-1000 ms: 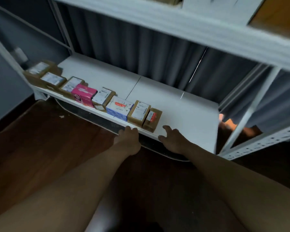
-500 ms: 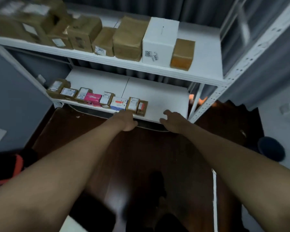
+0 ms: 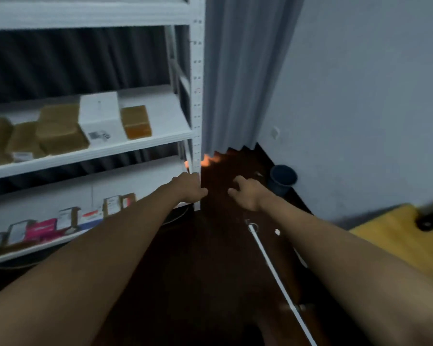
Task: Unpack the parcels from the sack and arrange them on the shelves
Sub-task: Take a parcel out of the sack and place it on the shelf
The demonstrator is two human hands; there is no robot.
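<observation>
Both the left hand (image 3: 191,187) and right hand (image 3: 245,193) are hanging empty, fingers loosely curled, beside the shelves (image 3: 196,96); parcels (image 3: 60,128) are sitting there. Sack unseen, so turning to find it seems wise.

Left hand (image 3: 190,188): reaching out empty by the white shelf post (image 3: 197,96), fingers loosely curled.
Right hand (image 3: 246,193): hovering empty over the dark floor (image 3: 210,270), fingers spread and relaxed.
Middle shelf (image 3: 140,146): carrying brown parcels (image 3: 58,131), a white box (image 3: 101,118) and a small tan box (image 3: 136,122).
Bottom shelf (image 3: 48,203): holding a row of small boxes along its near edge, a pink box (image 3: 41,228) among them.
Right side: a grey curtain (image 3: 240,71) hanging beside the post, a dark bin (image 3: 283,178) sitting in the far corner, something yellow (image 3: 395,236) lying near.
</observation>
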